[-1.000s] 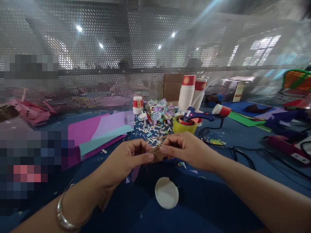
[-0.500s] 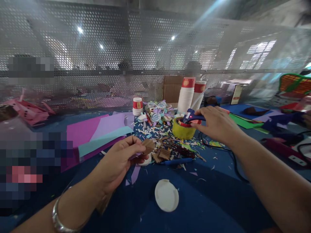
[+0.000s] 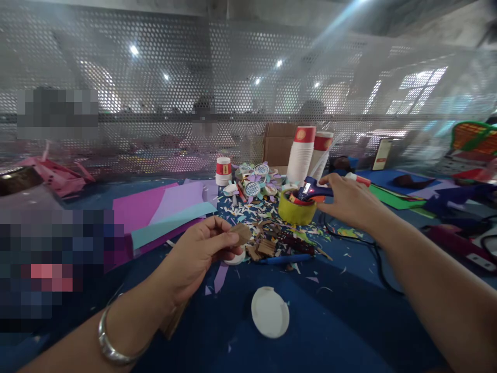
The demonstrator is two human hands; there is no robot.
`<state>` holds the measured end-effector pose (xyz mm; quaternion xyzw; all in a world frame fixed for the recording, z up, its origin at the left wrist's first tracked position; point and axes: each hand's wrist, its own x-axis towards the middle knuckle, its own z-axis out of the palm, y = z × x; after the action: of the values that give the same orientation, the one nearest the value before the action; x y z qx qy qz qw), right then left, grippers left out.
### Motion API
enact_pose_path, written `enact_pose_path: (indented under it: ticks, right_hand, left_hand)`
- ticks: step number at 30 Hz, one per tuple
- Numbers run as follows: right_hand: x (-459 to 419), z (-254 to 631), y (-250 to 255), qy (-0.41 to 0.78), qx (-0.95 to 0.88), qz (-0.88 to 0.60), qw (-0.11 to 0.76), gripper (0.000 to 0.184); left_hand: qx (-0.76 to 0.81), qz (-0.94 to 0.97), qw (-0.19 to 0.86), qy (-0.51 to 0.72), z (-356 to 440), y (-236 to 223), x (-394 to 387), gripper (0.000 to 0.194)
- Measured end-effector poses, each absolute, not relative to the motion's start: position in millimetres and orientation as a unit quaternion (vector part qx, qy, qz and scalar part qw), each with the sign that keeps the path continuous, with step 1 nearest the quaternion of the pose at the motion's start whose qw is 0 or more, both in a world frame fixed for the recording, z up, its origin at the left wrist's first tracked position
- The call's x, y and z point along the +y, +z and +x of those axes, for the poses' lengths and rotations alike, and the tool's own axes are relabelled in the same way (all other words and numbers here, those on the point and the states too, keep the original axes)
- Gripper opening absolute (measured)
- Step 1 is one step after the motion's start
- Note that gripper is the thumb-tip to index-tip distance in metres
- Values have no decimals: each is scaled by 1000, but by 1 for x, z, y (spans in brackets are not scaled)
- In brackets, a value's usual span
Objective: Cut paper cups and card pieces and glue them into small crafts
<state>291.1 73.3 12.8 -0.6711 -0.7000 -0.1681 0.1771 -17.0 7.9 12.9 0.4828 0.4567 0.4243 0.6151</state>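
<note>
My left hand (image 3: 212, 241) pinches a small piece of brown corrugated cardboard (image 3: 243, 234) between thumb and fingers. In my right hand (image 3: 345, 199) is the handle of a dark blue glue gun (image 3: 309, 189), with thumb and fingers around it. The front of the gun rests at the opening of a yellow tape roll (image 3: 295, 211); its nozzle is hidden there. A white paper disc (image 3: 271, 313) with a raised rim lies on the table in front of me. Near my left fingers, another white disc (image 3: 235, 257) is partly covered.
Paper and cardboard scraps (image 3: 267, 247) surround a blue pen (image 3: 286, 259). Behind stand stacked paper cups (image 3: 301, 158), a shorter cup stack (image 3: 223, 171) and decorated discs (image 3: 253, 188). Coloured sheets (image 3: 163, 212) lie left. A black cable (image 3: 382, 267) runs right, towards a power strip (image 3: 462, 248).
The glue gun and my right hand have shifted slightly right relative to the tape roll. My left hand keeps its hold on the cardboard. The whole view has moved a little.
</note>
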Motion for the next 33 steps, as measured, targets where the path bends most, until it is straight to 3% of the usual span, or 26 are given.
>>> enact_pose_path:
  ticks: [10, 17, 25, 33]
  right_hand:
    - [58, 290, 39, -157, -597, -730, 293, 46]
    - [40, 264, 37, -150, -696, -588, 384, 36]
    - [24, 238, 29, -151, -790, -472, 362, 30]
    - [24, 237, 26, -178, -806, -448, 344, 29]
  left_hand:
    - [463, 507, 596, 416, -17, 8, 10, 23]
    - [488, 516, 569, 415, -17, 8, 12, 20]
    - [479, 505, 596, 402, -18, 7, 12, 19]
    - [480, 506, 603, 388, -18, 8, 12, 19]
